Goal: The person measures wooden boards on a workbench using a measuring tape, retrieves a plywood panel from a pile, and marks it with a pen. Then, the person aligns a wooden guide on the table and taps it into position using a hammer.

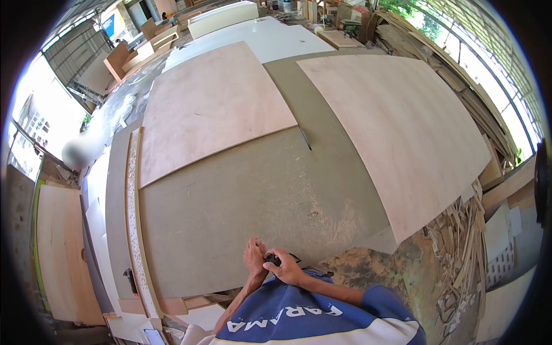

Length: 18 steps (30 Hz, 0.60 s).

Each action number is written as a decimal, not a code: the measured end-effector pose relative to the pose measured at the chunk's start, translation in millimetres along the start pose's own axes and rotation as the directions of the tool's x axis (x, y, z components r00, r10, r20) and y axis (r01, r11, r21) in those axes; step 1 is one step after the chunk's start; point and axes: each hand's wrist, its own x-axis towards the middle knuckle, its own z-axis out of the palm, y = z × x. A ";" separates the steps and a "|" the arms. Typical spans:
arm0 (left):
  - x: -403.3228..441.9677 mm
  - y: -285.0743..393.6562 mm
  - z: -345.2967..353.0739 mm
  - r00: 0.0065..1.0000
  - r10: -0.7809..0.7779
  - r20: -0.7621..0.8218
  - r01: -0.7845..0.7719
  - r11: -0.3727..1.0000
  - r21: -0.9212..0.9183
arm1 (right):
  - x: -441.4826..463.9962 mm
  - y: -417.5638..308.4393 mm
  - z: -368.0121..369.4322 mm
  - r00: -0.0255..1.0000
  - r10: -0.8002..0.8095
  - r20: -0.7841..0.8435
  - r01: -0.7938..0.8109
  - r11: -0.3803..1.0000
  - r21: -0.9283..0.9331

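Note:
Close to my body, my right hand point(286, 269) is closed round a small black object point(272, 260); its exact kind is too small to make out. Just beside it is my left hand point(253, 256), its fingers stretched forward near the black object. Whether they touch it I cannot tell. Both hands are over the near edge of a large grey-brown board point(241, 213), which has pale scuffs. On this board lies a thin pinkish plywood sheet point(213, 109). A thin dark stick point(305, 139) rests by the sheet's near right corner.
Another plywood sheet point(397, 126) lies to the right, and a white sheet point(253, 43) at the back. A long narrow wooden strip frame point(133, 218) runs along the left, near a black-and-red tool point(131, 282). Wood offcuts point(454, 253) are heaped at right.

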 end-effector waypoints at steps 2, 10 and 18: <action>2.0 7.8 -5.6 1.000 0.006 -0.013 -0.005 0.999 0.046 | 6.1 1.5 0.2 0.999 0.044 -0.032 -0.041 0.996 0.084; 0.0 8.2 -13.8 0.992 -0.087 -0.092 0.099 0.985 0.141 | 6.3 -14.7 1.9 0.983 0.122 0.135 -0.137 0.985 0.108; -20.1 -17.4 -24.7 0.963 -0.112 -0.245 0.142 0.984 0.108 | 10.5 -9.7 23.6 0.948 0.189 0.255 -0.236 0.957 0.166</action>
